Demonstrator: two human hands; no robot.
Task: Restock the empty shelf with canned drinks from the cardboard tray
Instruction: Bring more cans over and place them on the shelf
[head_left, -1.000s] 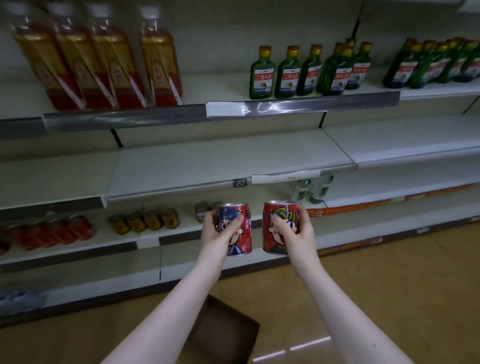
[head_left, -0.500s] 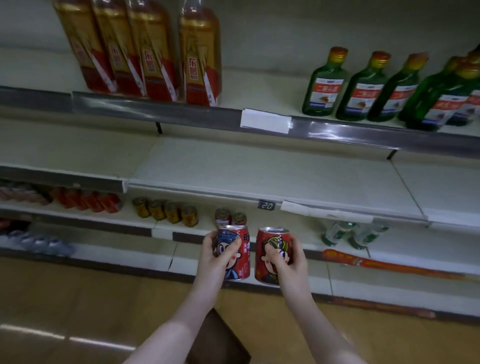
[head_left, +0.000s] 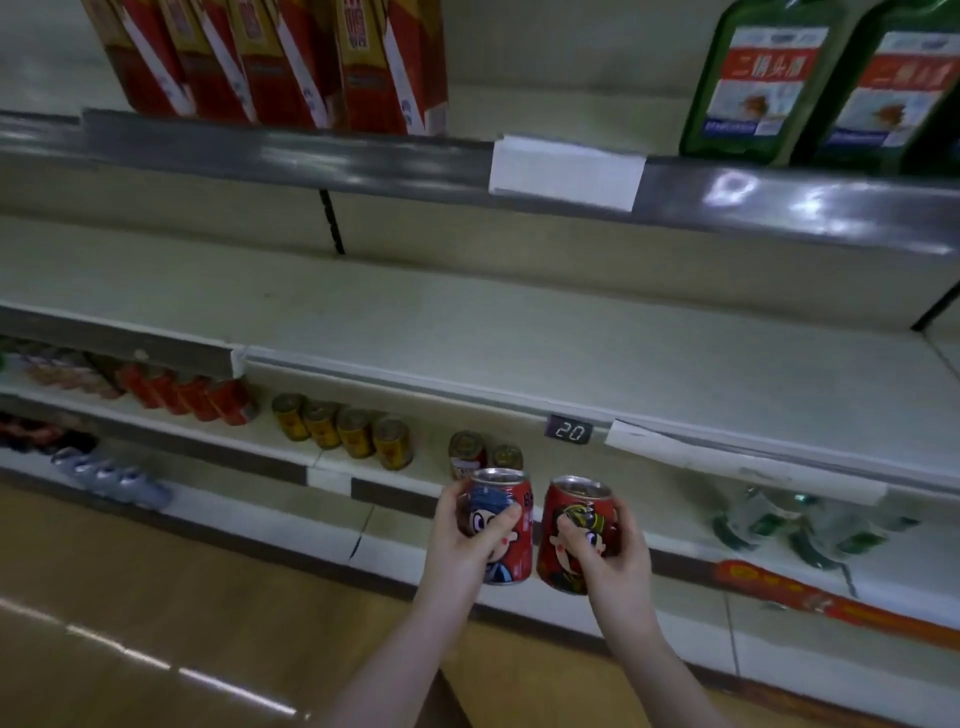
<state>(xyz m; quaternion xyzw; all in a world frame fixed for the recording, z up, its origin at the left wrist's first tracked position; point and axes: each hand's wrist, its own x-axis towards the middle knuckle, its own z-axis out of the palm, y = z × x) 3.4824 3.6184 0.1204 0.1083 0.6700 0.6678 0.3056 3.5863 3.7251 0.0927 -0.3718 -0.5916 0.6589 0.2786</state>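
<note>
My left hand (head_left: 467, 545) grips a red can with a blue cartoon figure (head_left: 501, 525), held upright. Beside it, my right hand (head_left: 613, 561) grips a second red can with a cartoon face (head_left: 574, 530), tilted slightly left. The two cans are side by side, almost touching, in front of the lower shelves. The empty shelf (head_left: 467, 332) stretches bare and pale just above and beyond the cans, with a small "20" tag (head_left: 570, 430) on its front edge. A dark corner of the cardboard tray (head_left: 452, 701) shows between my forearms at the bottom.
Red-and-gold bottles (head_left: 291, 57) and green bottles (head_left: 810, 83) stand on the top shelf. Below the empty shelf are yellow cans (head_left: 343, 431), red cans (head_left: 192, 395), two small tins (head_left: 483, 457) and clear bottles (head_left: 800, 525). Wooden floor lies at the lower left.
The view has moved closer to the shelves and shifted left. Both hands keep hold of their cans, side by side as before.
</note>
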